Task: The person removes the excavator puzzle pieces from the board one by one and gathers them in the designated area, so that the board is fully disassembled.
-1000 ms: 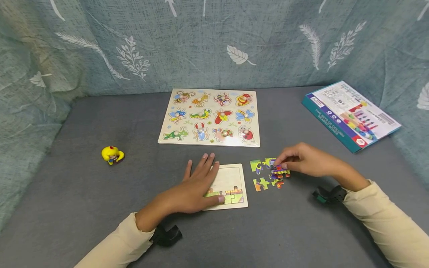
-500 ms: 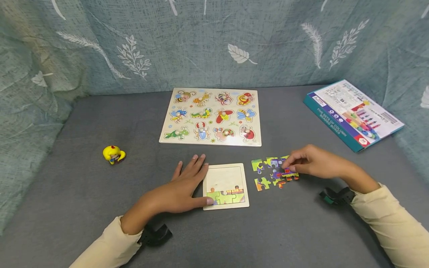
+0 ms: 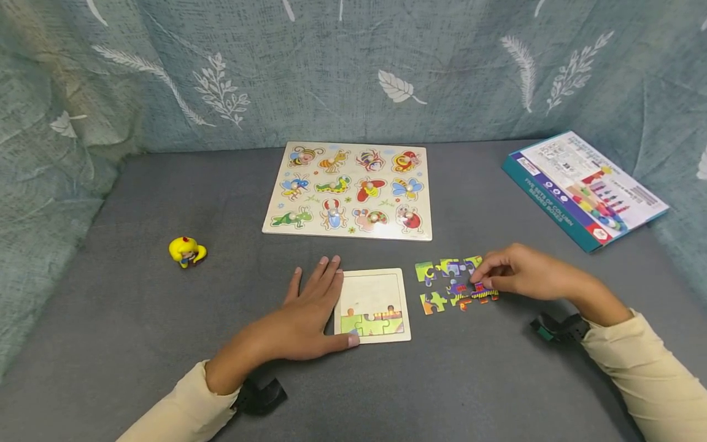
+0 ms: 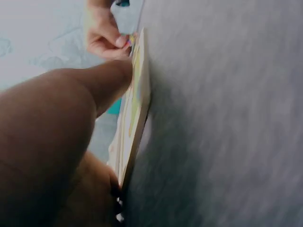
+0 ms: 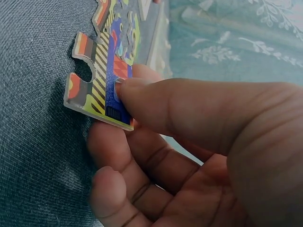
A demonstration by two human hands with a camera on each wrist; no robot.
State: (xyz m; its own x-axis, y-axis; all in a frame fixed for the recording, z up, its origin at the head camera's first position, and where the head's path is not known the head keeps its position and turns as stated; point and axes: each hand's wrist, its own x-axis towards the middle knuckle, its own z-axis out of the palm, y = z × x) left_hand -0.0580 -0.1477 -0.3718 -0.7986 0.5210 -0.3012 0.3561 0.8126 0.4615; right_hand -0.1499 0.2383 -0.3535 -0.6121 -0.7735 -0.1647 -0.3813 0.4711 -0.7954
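Note:
My left hand (image 3: 301, 322) lies with straight, spread fingers along the left edge of a small wooden puzzle tray (image 3: 372, 291), its thumb over the lower left corner. Joined jigsaw pieces (image 3: 371, 326) fill the bottom strip of the tray; bare wood shows above them. To the right, my right hand (image 3: 521, 270) pinches a jigsaw piece (image 5: 99, 82) between thumb and fingers, at the right end of a loose group of pieces (image 3: 433, 302). The right wrist view shows this piece's yellow-black stripes, its blue and red print and a round notch.
Behind the tray lies a wooden insect peg puzzle (image 3: 347, 193). A teal and white box (image 3: 585, 190) sits at the back right, a small yellow-haired figurine (image 3: 186, 252) at the left. A leaf-patterned curtain (image 3: 309, 73) hangs along the table's (image 3: 442, 387) back edge.
My right hand has shifted right and slightly nearer with the pinched piece, uncovering other pieces. My left hand has slid left, from over the tray to its left edge.

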